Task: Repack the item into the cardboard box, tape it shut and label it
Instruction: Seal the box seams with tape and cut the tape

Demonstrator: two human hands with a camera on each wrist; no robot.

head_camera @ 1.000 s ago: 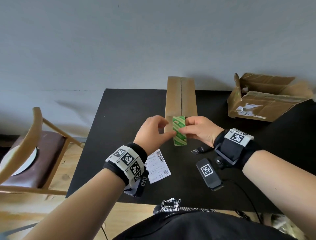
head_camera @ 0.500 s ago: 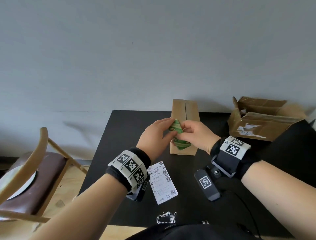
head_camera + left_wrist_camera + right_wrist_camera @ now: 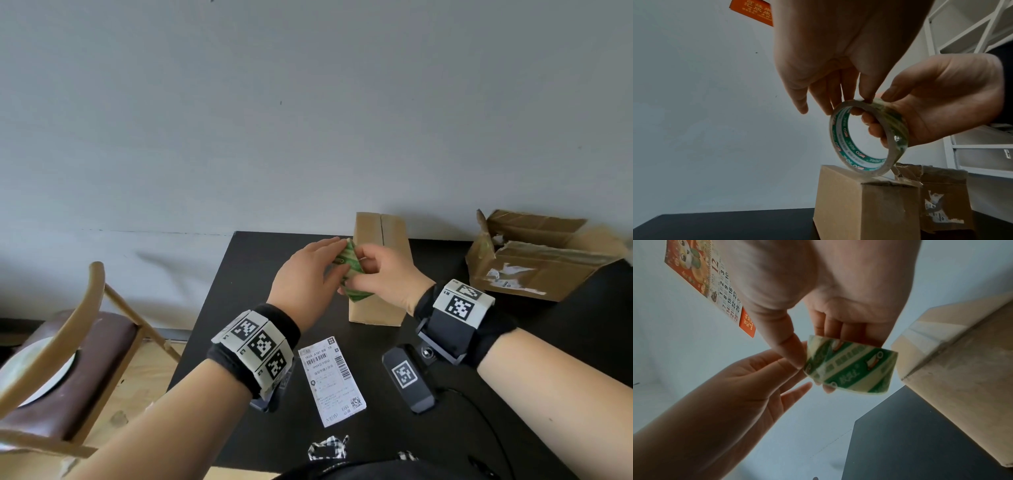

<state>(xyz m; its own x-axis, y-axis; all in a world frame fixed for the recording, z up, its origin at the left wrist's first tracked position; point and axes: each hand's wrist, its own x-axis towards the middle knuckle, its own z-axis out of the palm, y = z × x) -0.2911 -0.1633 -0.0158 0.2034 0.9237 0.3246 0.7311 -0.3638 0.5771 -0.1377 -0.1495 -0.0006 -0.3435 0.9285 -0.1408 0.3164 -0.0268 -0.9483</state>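
The green-printed tape roll (image 3: 351,274) is held tilted in the air, just in front of the closed cardboard box (image 3: 394,236), whose top flaps meet in a seam. My right hand (image 3: 363,263) grips the roll, fingers (image 3: 872,125) through its core and thumb on the outer band. My left hand (image 3: 334,251) lies against the roll's left side, and its thumb and fingers (image 3: 867,95) pinch the upper rim. In the right wrist view the tape roll (image 3: 851,368) hangs beside the box's corner (image 3: 953,369). A white shipping label (image 3: 330,377) lies flat near me.
A torn, open cardboard box (image 3: 537,260) sits at the back right of the black table (image 3: 260,274). A black tagged device (image 3: 407,377) with a cable lies right of the label. A wooden chair (image 3: 68,342) stands off the table's left edge. A wall rises behind.
Both hands have lifted the tape roll from low in front of the box up to its top edge, and the roll has turned from upright to tilted.
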